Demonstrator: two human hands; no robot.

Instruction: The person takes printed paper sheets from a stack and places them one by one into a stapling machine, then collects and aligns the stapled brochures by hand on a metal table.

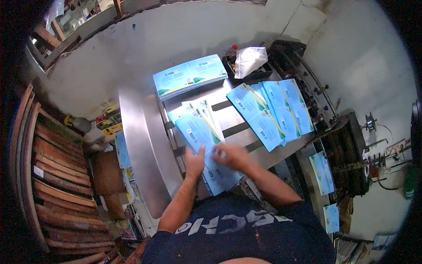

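Observation:
A light-blue printed sheet stack (200,132), with green and yellow at one edge, lies slantwise on the metal table in front of me. My left hand (194,162) grips its left edge, thumb on top and the other fingers mostly hidden. Above the middle of the same sheets is my right hand (231,157), its fingers curled and smeared by motion. Whether it pinches a sheet is unclear. To the right, fanned blue sheets (288,110) overlap in several piles. A thicker, neat stack of blue sheets (191,75) sits at the table's far side.
The metal table (145,145) has dark strips across its top. A black tray (266,72) with a white plastic bag (249,60) stands at the back. Dark machinery (347,154) borders the right side, with more blue sheets (322,173) beside it. Wooden slats (66,176) lean at left.

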